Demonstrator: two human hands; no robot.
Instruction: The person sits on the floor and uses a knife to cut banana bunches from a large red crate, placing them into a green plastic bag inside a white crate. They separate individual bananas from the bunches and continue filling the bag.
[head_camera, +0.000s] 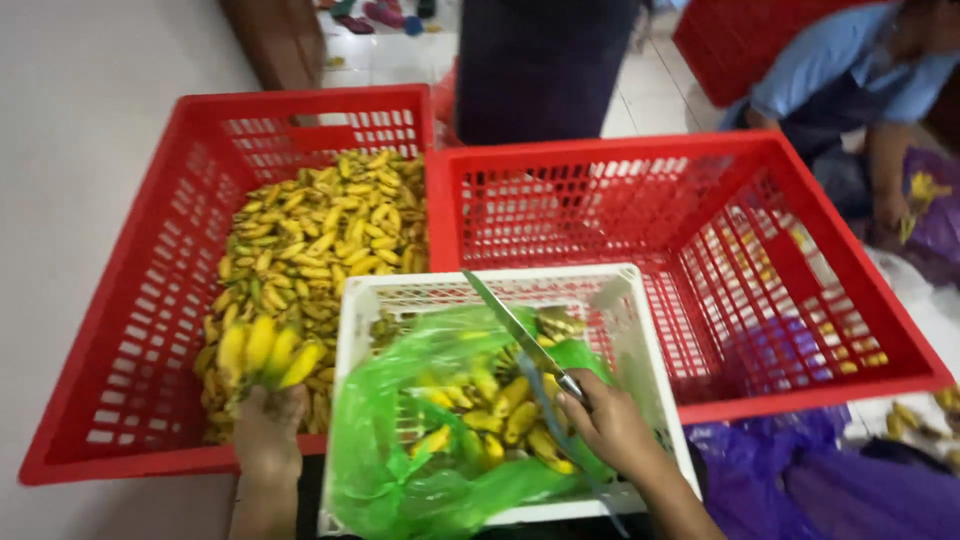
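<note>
My left hand (268, 425) grips a small bunch of yellow bananas (262, 350), held over the near edge of the left red crate (120, 300), which is piled with many small bananas. My right hand (612, 425) holds a long knife (515, 330) whose blade points up and away over a white crate (640, 330). A green plastic bag (400, 440) lines that white crate, with more small bananas (505, 405) inside it.
A second red crate (800, 260) to the right is almost bare, with a few bananas along its far side. Purple plastic bags (780, 470) lie at the lower right. One person stands behind the crates; another in blue crouches at the upper right.
</note>
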